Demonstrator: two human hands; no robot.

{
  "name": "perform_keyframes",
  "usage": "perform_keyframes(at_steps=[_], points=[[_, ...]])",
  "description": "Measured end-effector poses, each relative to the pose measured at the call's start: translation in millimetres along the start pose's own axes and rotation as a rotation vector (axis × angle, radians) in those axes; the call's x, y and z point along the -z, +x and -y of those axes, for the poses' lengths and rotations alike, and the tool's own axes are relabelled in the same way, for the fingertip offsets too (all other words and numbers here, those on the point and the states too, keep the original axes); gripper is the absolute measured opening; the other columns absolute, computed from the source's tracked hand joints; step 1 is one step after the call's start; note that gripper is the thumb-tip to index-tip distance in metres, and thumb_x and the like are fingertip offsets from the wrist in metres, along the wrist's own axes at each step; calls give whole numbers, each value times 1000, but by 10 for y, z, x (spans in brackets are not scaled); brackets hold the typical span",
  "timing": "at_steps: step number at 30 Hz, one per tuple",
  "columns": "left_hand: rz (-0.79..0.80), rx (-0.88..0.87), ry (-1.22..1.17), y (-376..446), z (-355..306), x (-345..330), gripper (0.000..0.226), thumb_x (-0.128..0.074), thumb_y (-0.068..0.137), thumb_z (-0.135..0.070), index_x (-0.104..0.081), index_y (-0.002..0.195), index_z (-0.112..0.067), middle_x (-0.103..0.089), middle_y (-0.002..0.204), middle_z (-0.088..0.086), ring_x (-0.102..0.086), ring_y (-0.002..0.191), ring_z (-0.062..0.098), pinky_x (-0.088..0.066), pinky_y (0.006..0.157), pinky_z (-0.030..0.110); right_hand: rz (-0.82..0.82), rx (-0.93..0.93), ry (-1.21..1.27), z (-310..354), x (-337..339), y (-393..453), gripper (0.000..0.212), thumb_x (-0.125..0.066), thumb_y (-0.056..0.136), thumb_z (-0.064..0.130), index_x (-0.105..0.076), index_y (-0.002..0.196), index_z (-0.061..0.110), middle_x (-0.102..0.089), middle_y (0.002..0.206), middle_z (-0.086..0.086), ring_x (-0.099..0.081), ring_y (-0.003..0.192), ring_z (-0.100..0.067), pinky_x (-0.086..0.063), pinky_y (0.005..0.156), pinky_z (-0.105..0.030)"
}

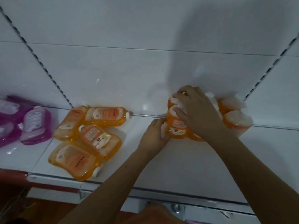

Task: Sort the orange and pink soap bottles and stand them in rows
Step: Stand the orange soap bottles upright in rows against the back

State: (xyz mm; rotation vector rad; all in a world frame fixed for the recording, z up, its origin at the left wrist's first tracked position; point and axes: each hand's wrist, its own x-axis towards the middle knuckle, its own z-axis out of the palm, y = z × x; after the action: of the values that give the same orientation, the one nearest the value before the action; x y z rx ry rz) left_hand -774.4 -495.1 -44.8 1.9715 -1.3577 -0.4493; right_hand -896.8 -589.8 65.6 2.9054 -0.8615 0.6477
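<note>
Several orange soap bottles (236, 120) stand upright against the back panel at the right of the white shelf (161, 167). My right hand (195, 110) grips the top of a standing orange bottle (177, 126) at the group's left end. My left hand (155, 135) presses against that same bottle's left side. Several more orange bottles (87, 138) lie flat in a loose heap at the shelf's left part. Pink bottles (34, 125) lie flat on the neighbouring shelf section at far left.
A white back panel with slotted upright rails (40, 63) rises behind the shelf. The shelf's front edge (113, 186) carries a red price strip at left. Bare shelf surface lies between the heap and the standing group.
</note>
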Motion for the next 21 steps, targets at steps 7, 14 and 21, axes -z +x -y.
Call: perform_keyframes(at_steps=[7, 14, 21], points=[[-222, -108, 135, -856, 324, 792, 26, -52, 99, -23, -62, 123, -27, -59, 119, -9, -55, 106, 3, -48, 88, 17, -142, 86, 441, 834, -193, 237, 33, -59, 95, 25, -57, 126, 16, -49, 130, -3, -46, 118, -15, -37, 87, -5], [-457, 182, 220, -1736, 1087, 1458, 33, -56, 90, -5, -65, 117, -21, -55, 116, -8, -49, 110, 5, -38, 90, 9, 45, 260, 696, 1848, -642, 296, 37, -58, 94, 24, -55, 129, 14, -48, 130, -3, -50, 116, -17, -47, 93, -30], [-272, 142, 357, -1776, 2008, 2062, 52, -65, 85, -21, -52, 136, -27, -45, 142, -2, -33, 133, 16, -33, 108, 36, 250, 290, 556, 2569, -955, 257, 44, -54, 95, 32, -49, 137, 19, -45, 137, 1, -47, 123, -16, -45, 97, -30]])
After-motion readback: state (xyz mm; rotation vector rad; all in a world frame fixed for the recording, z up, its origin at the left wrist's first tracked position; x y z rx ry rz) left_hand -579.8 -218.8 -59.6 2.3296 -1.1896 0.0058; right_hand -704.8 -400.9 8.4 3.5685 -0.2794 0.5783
